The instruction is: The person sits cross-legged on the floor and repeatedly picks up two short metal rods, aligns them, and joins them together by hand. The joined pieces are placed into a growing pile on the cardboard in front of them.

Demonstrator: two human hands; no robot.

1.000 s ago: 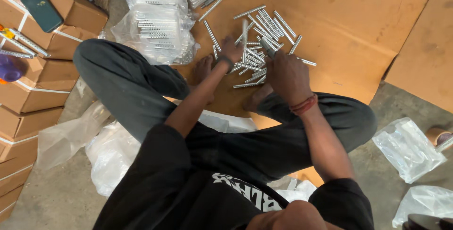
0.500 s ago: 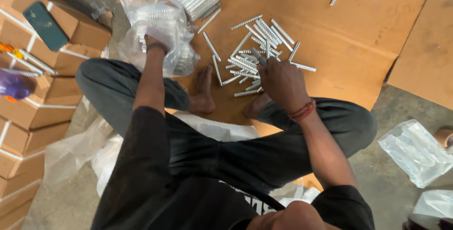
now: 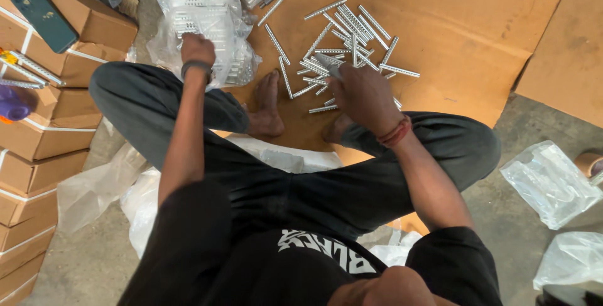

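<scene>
Cardboard floor sheet [image 3: 477,23]: two hands [image 3: 367,96], one plastic bag [image 3: 207,23], scattered metal strips [image 3: 352,30].

Even, soft daylight, faint shadows, sharp focus throughout.

The person is sitting cross-legged on a cardboard sheet [image 3: 477,36] that is covering the floor. A scatter of metal strips [image 3: 342,48] is lying on the sheet just ahead of the bare feet [image 3: 267,108]. The right hand [image 3: 364,96] is resting at the near edge of that scatter, possibly gripping a strip. To the left, the left hand [image 3: 198,48] is lying on a plastic bag of strips [image 3: 201,17]. Further left, stacked cartons [image 3: 44,124] are standing with a phone [image 3: 44,8] lying on top. Loose plastic bags [image 3: 549,180] are lying on the floor to the right.
</scene>
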